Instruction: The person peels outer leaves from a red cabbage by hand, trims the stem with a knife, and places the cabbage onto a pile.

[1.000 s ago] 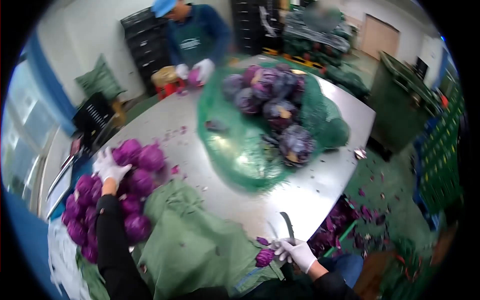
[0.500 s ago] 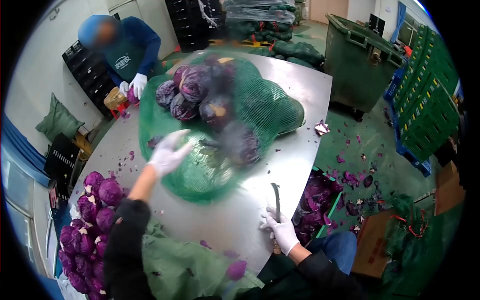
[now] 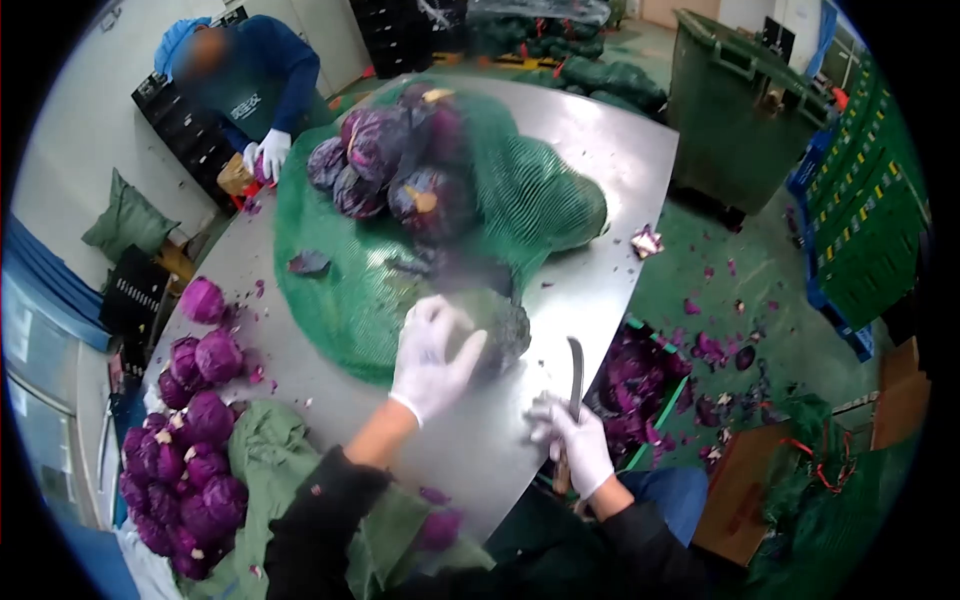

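My left hand [image 3: 435, 360], in a white glove, cups the near left side of a dark red cabbage [image 3: 508, 338], its fingers bent and its thumb apart. That cabbage sits at the near edge of a green mesh bag [image 3: 335, 330] and is partly blurred. My right hand [image 3: 575, 440], also gloved, grips a knife [image 3: 576, 375] by its wooden handle, the curved blade pointing up. Several untrimmed red cabbages [image 3: 375, 145] lie piled on the mesh farther back. A loose dark leaf [image 3: 308, 262] rests on the mesh.
Bright purple cabbages [image 3: 200, 450] are heaped at the left of the metal table [image 3: 490, 440], beside a green cloth sack [image 3: 265, 460]. A crate of leaves [image 3: 630, 400] stands below the right edge. Across the table, a co-worker [image 3: 250, 90] handles a cabbage. A green bin [image 3: 735, 120] stands behind.
My left hand has moved right from the mesh to the cabbage, which now lies closer to me. My right hand still holds the knife. The view has shifted, showing more of the left heap.
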